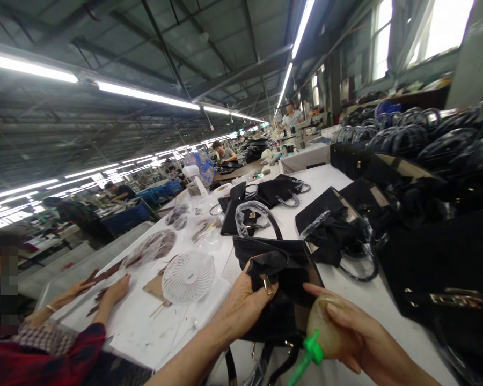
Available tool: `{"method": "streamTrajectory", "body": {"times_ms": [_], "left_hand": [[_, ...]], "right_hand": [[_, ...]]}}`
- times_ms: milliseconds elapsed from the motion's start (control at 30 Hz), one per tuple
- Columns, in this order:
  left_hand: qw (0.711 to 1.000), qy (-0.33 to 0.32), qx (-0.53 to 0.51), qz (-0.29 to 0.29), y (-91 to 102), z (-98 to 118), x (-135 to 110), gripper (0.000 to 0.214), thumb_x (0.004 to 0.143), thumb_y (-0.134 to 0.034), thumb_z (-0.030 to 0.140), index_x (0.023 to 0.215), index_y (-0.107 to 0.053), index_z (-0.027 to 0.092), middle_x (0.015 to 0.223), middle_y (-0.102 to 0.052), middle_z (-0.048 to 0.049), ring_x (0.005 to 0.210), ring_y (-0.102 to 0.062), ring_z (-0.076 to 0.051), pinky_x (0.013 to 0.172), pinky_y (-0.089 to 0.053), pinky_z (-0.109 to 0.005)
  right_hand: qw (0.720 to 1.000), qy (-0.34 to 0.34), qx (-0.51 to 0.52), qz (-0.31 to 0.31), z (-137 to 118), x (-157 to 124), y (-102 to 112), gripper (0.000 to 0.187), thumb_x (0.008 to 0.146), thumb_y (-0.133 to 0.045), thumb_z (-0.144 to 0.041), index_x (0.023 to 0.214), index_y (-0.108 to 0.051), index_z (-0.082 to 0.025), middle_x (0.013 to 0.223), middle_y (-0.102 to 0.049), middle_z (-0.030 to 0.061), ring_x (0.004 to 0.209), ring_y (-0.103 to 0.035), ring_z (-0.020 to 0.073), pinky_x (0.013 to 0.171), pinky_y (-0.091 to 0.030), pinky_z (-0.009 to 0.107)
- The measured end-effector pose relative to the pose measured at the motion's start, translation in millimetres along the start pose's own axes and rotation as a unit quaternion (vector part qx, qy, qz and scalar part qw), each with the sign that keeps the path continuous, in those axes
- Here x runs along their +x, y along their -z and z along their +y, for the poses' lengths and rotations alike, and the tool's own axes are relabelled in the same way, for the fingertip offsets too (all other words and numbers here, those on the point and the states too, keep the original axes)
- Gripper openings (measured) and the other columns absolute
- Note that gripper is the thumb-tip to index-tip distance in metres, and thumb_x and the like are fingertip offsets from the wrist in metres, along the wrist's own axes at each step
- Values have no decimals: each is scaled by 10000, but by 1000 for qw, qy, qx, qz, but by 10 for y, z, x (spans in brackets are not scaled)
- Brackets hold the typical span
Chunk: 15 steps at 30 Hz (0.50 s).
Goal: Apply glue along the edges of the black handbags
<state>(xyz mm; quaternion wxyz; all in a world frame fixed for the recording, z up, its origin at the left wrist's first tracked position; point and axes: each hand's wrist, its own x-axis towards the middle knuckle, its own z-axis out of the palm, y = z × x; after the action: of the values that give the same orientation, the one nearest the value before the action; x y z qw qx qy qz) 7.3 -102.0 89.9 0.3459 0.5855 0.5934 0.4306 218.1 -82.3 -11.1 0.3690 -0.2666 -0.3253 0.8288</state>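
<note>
A black handbag [276, 249] lies in front of me on the white table, its wrapped handle [257, 206] standing up at the far side. My left hand [241, 300] is closed on the bag's gathered black fabric, with a gold metal piece [266, 284] beside the thumb. In my right hand [354, 327] is a yellowish squeeze bottle [326, 321], its green nozzle [312, 351] pointing down and to the left. That hand's index finger reaches towards the bag's edge. What lies inside the bag is hidden by the dark folds.
More black handbags [334, 225] lie to the right and ahead, several with plastic-wrapped handles. A white fan [188, 276] stands left of my forearm. At the left, a co-worker's hands [116, 289] handle brown strips [99, 300]. A blue fan [201, 167] stands farther back.
</note>
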Motion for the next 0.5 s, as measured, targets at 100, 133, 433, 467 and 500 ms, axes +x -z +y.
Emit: {"method": "streamTrajectory", "body": {"times_ms": [100,133,433,467,500], "left_hand": [[998,12,11,-58,11,-96,5,370,788,-641,254,1146,-588,178,888,-647,-31,870,-604,-207,807,-495,-324],[997,10,15,-72,-6,-142,12,410,775,-636,219,1175,-557,182,912,-636,-27,876,-597,-198,808,-492,-318],[992,-94,85,28,-334,-518,97,445,737,-621,191,1157,-473,209,1016,-610,-50,922,-605,-203,862,-506,-348],[991,-101,82,37,-334,-533,122,422,746,-625,230,1141,-478,212,976,-618,-47,882,-613,-206,823,-519,-346],[990,-106,81,40,-324,-544,157,448,738,-641,263,1154,-481,217,968,-627,-48,874,-621,-216,806,-529,-348]], "right_hand": [[996,-28,59,-58,28,93,58,636,812,-767,-428,1334,-573,-121,746,-629,62,469,-508,116,370,-341,152],[993,-36,93,-71,39,110,62,626,813,-773,-414,1325,-582,-107,750,-635,72,500,-537,127,399,-381,158],[982,-12,160,-100,12,121,-182,473,754,-848,-435,1090,-708,-134,768,-674,97,528,-599,160,451,-461,189],[985,11,141,-102,17,152,-208,494,720,-863,-470,1042,-720,-124,767,-674,99,620,-636,197,538,-514,226],[986,31,114,-114,23,197,-224,525,709,-848,-538,1001,-727,-119,764,-673,104,694,-654,234,592,-538,260]]}}
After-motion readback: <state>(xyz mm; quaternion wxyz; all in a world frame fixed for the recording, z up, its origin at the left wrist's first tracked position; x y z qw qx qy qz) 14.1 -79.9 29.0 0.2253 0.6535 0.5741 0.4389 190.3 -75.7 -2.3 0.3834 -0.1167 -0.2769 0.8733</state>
